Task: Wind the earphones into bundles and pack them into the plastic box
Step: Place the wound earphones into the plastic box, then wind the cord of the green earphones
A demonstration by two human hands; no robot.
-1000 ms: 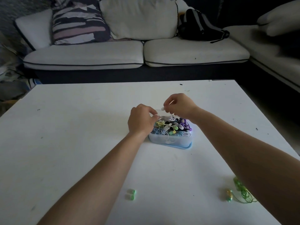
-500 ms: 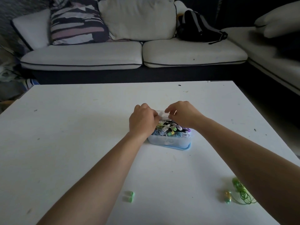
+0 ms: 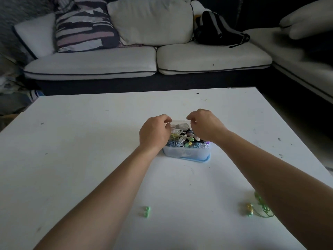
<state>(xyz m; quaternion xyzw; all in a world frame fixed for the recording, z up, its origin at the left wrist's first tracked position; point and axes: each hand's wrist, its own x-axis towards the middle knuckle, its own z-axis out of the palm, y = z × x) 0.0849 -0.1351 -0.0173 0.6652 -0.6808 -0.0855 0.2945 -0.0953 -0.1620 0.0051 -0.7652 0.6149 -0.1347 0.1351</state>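
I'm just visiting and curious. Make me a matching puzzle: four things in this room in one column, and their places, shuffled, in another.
Things:
1 box
2 green earphones
3 backpack
4 striped cushion

Places:
a sofa, left of big white cushion
b table, near right side
c table, middle
d sofa, right of big white cushion

Pairs: 1-c, 2-b, 3-d, 4-a

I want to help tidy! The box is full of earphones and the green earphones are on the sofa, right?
Not the sofa. The head view shows the green earphones lying on the white table; the box is full of earphones.
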